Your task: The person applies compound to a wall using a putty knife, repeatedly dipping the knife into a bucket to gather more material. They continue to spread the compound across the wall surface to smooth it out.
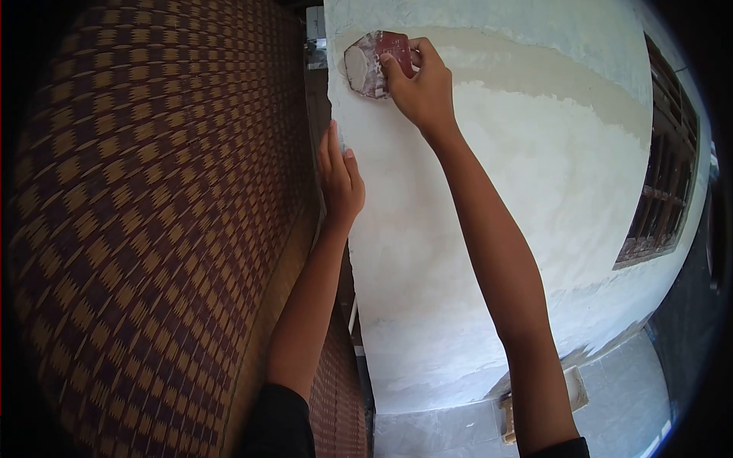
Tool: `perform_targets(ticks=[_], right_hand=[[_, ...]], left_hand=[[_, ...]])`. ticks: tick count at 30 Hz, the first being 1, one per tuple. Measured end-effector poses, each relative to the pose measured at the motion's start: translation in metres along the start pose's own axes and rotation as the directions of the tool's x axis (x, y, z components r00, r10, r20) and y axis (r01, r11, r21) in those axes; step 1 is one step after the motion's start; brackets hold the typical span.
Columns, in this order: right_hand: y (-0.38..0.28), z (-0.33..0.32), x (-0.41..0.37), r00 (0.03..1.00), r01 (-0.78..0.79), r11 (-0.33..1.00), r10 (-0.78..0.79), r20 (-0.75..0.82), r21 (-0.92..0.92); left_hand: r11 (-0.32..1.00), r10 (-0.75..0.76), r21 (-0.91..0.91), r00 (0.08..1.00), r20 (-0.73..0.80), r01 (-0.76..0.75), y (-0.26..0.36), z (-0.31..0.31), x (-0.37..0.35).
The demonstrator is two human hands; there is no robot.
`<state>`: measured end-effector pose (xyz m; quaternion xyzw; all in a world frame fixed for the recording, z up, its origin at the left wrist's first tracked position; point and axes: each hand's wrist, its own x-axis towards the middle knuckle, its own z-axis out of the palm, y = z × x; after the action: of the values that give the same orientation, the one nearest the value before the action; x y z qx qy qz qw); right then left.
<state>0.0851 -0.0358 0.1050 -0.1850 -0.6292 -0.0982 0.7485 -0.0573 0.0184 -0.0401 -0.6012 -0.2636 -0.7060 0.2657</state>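
Note:
My right hand [424, 90] grips a dark red putty scraper [395, 47], thumb on the near face and fingers curled round its back edge. A lump of pale putty [356, 66] sits on the scraper's left part, and white smears cover its lower side. The tool is up against the white plastered wall [427, 229], close to its left upper corner. Lower down, my left hand [343, 183] lies along the wall's vertical edge with its fingers stretched upward, holding nothing. Damp-looking beige putty [489, 57] spreads in a band to the right of the scraper.
A brown and tan woven panel [153, 191] rises close on the left, with a narrow gap between it and the wall. At the right is a window with a dark wooden frame [660, 168]. Below, a wooden-edged box [576, 388] stands on grey floor tiles [450, 427], partly behind my right forearm.

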Motion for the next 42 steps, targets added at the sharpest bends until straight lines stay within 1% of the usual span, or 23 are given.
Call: perform_targets(ticks=[1,2,3,5,6,9,11,13,14,16,19,22,23,25,26,28,29,32,34,38,40,41,42], right_hand=[[0.002,0.004,-0.002,0.999,0.028,0.997,-0.026,0.028,-0.076],[0.005,0.0,-0.002,0.999,-0.013,0.989,0.018,0.03,-0.145],[0.008,-0.011,0.0,0.999,-0.013,0.989,0.017,0.029,-0.146],[0.01,-0.028,0.004,0.987,-0.158,0.977,0.155,-0.034,-0.14],[0.008,-0.026,0.006,0.988,-0.155,0.978,0.153,-0.03,-0.137],[0.002,-0.02,0.011,0.993,-0.119,0.989,0.118,0.022,0.09],[-0.002,0.0,0.011,0.999,-0.017,0.997,0.013,0.05,0.072],[-0.001,0.008,0.013,0.996,0.067,0.992,-0.061,0.063,-0.105],[0.001,0.004,0.014,0.996,0.068,0.992,-0.062,0.062,-0.107],[0.005,-0.013,0.018,0.997,-0.072,0.986,0.071,-0.01,-0.151],[0.007,-0.036,0.017,0.99,-0.116,0.993,0.113,-0.085,-0.031],[0.002,-0.017,0.015,0.999,-0.04,0.998,0.041,-0.017,0.046],[-0.002,-0.008,0.012,0.992,-0.118,0.993,0.117,0.051,0.009],[0.003,0.002,0.011,0.998,0.005,0.979,0.006,0.056,-0.203],[0.007,-0.002,0.012,0.999,0.003,0.979,0.008,0.053,-0.206],[0.008,-0.018,0.015,0.995,-0.081,0.984,0.072,-0.066,-0.156],[0.004,-0.031,0.015,0.982,-0.183,0.977,0.176,-0.074,-0.109],[0.01,-0.032,0.015,0.984,-0.149,0.989,0.149,-0.098,0.007],[0.009,-0.014,0.014,0.995,-0.095,0.991,0.098,-0.022,0.091],[0.008,0.005,0.013,0.998,-0.026,0.997,0.031,0.052,-0.077],[0.003,-0.009,0.016,0.991,-0.118,0.986,0.108,-0.085,-0.119],[-0.002,-0.024,0.017,0.973,-0.218,0.971,0.207,-0.105,-0.097],[-0.003,-0.032,0.019,0.969,-0.223,0.974,0.216,-0.122,-0.04]], left_hand=[[1.0,-0.002,-0.001,1.0,0.003,0.002,0.0,0.0,-0.001],[1.0,0.001,0.007,1.0,0.005,-0.001,0.0,-0.001,0.0],[1.0,0.003,0.014,1.0,0.007,-0.003,-0.001,-0.001,0.0],[1.0,-0.011,0.011,1.0,0.004,0.011,-0.001,0.001,-0.002],[1.0,-0.018,0.007,1.0,-0.002,0.018,0.0,0.002,-0.001],[1.0,-0.019,0.01,1.0,0.003,0.019,0.001,0.002,-0.001],[1.0,-0.013,0.009,1.0,0.007,0.013,0.0,0.0,-0.001],[1.0,-0.006,0.002,1.0,0.01,0.006,-0.001,0.0,0.0],[1.0,-0.003,0.021,1.0,0.01,0.003,-0.001,0.0,0.0],[0.999,-0.003,0.035,1.0,0.012,0.002,0.0,0.0,-0.001],[1.0,-0.014,0.003,1.0,0.004,0.014,0.0,0.002,-0.001],[1.0,0.014,0.023,1.0,-0.003,-0.014,0.0,0.002,0.0],[1.0,0.012,0.02,1.0,0.003,-0.012,0.001,0.001,0.0],[1.0,0.01,0.014,1.0,0.013,-0.01,0.001,0.0,0.0],[1.0,0.013,0.009,1.0,0.016,-0.013,0.001,-0.001,0.0],[1.0,0.014,0.004,1.0,0.016,-0.014,0.0,-0.001,0.0],[1.0,0.018,-0.006,1.0,0.004,-0.018,-0.001,0.001,0.0],[1.0,0.022,-0.016,1.0,-0.013,-0.022,-0.003,0.003,0.0],[1.0,0.019,-0.019,1.0,-0.01,-0.019,-0.001,0.003,-0.001],[1.0,-0.005,-0.008,1.0,0.013,0.005,-0.001,0.0,-0.001],[1.0,-0.009,-0.007,1.0,0.014,0.009,-0.002,0.0,-0.002],[1.0,-0.004,-0.006,1.0,0.009,0.004,-0.002,0.001,-0.002],[1.0,0.0,-0.003,1.0,0.0,0.0,-0.001,0.003,-0.001]])
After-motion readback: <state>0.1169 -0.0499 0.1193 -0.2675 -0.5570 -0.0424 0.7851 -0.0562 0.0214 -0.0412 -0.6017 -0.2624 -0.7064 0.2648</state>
